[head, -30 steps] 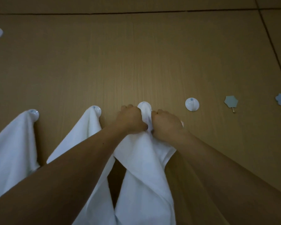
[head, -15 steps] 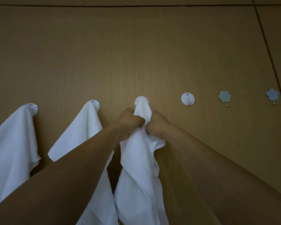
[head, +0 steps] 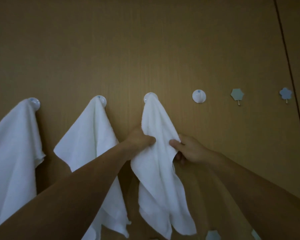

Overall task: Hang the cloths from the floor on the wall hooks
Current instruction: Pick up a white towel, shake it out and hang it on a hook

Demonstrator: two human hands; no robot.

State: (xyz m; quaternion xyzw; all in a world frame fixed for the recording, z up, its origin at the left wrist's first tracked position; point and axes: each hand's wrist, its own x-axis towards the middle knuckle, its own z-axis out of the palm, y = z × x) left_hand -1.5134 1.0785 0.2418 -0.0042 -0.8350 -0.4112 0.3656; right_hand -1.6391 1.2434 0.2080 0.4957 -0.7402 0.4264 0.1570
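Nearest the camera, both forearms reach up to the wall. The left hand [head: 139, 141] grips the left edge of the third cloth [head: 158, 170], with its fingers curled into the fabric. The right hand [head: 189, 149] pinches the right edge between thumb and fingers. This cloth hangs by its top from the third hook [head: 150, 97] and drapes down between the hands, so the hanging itself looks done. The hands seem only to be tugging it straight.

To the left, the second cloth [head: 92, 135] and the first cloth [head: 12, 144] each hang from a round hook, untouched. That makes three cloths up.

To the right, a round hook [head: 199, 96], a star hook [head: 237, 95] and a flower hook [head: 285, 93] are bare. The floor is out of view, so I cannot tell how many cloths remain. What is left, I judge, is to let go and fetch any others.
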